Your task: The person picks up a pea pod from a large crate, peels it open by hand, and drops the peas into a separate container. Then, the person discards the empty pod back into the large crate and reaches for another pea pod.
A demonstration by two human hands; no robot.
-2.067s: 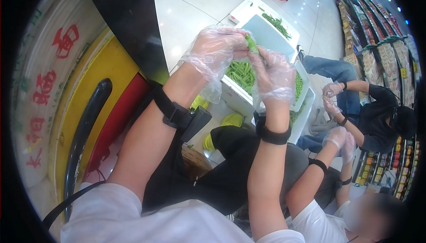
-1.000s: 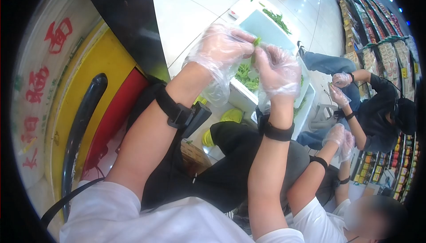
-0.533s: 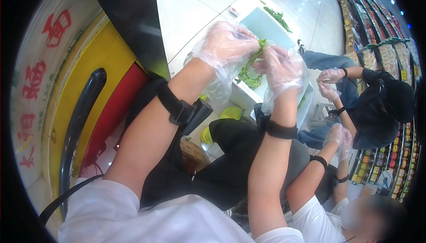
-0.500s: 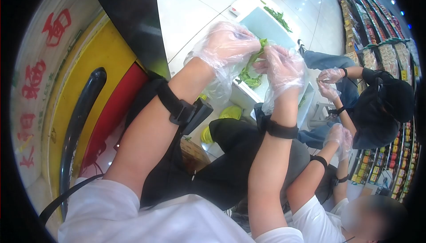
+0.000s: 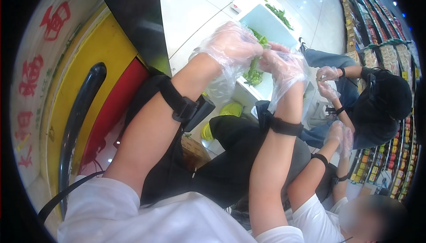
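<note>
Both my hands wear clear plastic gloves and meet at a green vegetable piece [image 5: 262, 41] above a white foam box [image 5: 252, 15]. My left hand [image 5: 236, 43] has its fingers closed on one side of the piece. On the other side, the fingers of my right hand [image 5: 284, 61] are pinched on it, their tips touching those of my left hand. Loose green vegetables [image 5: 253, 77] lie in the box just below my hands. More green pieces [image 5: 278, 15] rest on the box's far part.
At the right, a person in black [image 5: 381, 96] with gloved hands sits across from the box. Another person's gloved hands [image 5: 341, 138] are nearer, at lower right. A yellow and red counter [image 5: 106, 43] stands at left, a cardboard box [image 5: 193, 152] below, shelves [image 5: 386, 38] at far right.
My hands have come closer together around the green piece, my right hand turning inward. The view has shifted slightly.
</note>
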